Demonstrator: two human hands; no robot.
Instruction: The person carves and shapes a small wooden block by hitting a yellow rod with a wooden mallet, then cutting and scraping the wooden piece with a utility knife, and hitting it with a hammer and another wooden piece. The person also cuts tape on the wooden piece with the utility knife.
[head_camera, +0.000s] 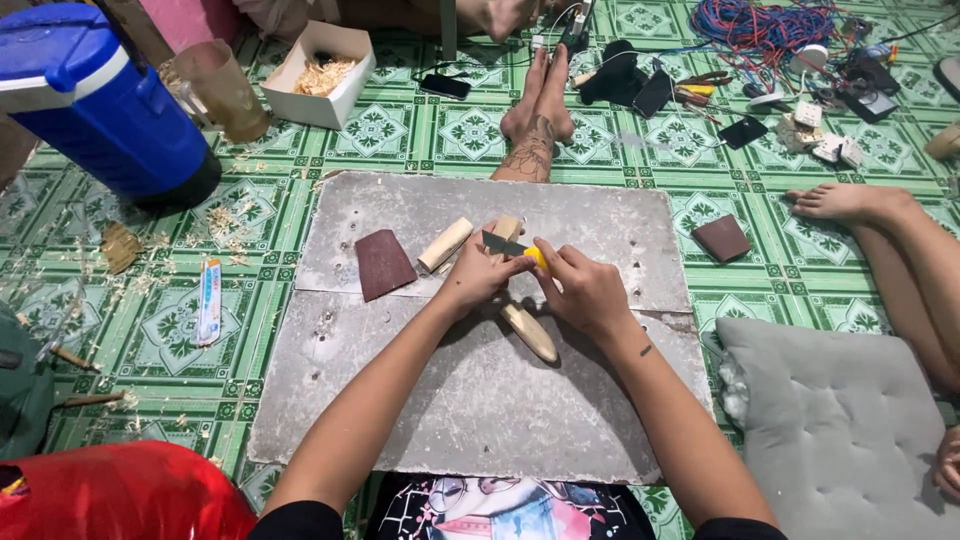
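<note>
On the grey board (480, 400), both hands' fingers grip one knife (512, 248); three wood pieces.

Even, fairly bright indoor light fell from overhead on the grey board (480, 400), where the left hand (478, 278) and right hand (585, 292) cast only short, soft shadows beneath them. A mild sheen showed on the blue cooler (100, 100) and the red plastic bag (120, 495). The wide lens bowed the green floor tiles (230, 210) toward the corners, and detail there softened slightly.
</note>
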